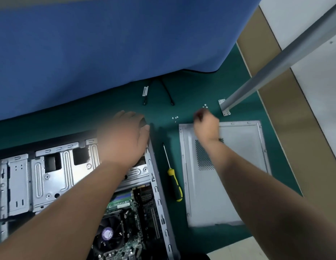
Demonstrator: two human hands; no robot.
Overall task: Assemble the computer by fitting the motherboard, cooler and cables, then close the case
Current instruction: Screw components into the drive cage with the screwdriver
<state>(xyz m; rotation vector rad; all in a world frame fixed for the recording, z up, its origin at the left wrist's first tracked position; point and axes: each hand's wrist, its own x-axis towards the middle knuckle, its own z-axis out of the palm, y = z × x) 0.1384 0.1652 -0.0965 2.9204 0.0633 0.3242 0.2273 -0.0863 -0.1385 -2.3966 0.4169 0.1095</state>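
On the green table [210,87], left of the yellow-handled screwdriver [173,177], the open computer case [50,175] lies on its side with its bare metal drive bays facing up. Toward its near end sits the motherboard [142,209], and on it, nearer still, the cooler [109,233] with a purple sticker on the fan hub. The left hand [125,136] lies over the far corner of the case, just left of the screwdriver's tip, fingers spread fairly wide and bent down over the edge; blur makes it hard to say whether it grips the frame or only rests there. Beyond the screwdriver, two black cables [168,92] trail out from under a blue cloth [107,44]. Right of the screwdriver and just apart from it lies the grey side panel [238,184], flat, with a perforated vent patch. The right hand [205,124] hangs over the panel's far left corner, fingers curled in tight as if pinching something small, though what it holds cannot be made out. Loose screws [175,118] lie between the two hands, and a few more just beyond the right hand. A grey metal post [276,62] stands bolted to the table past the panel.
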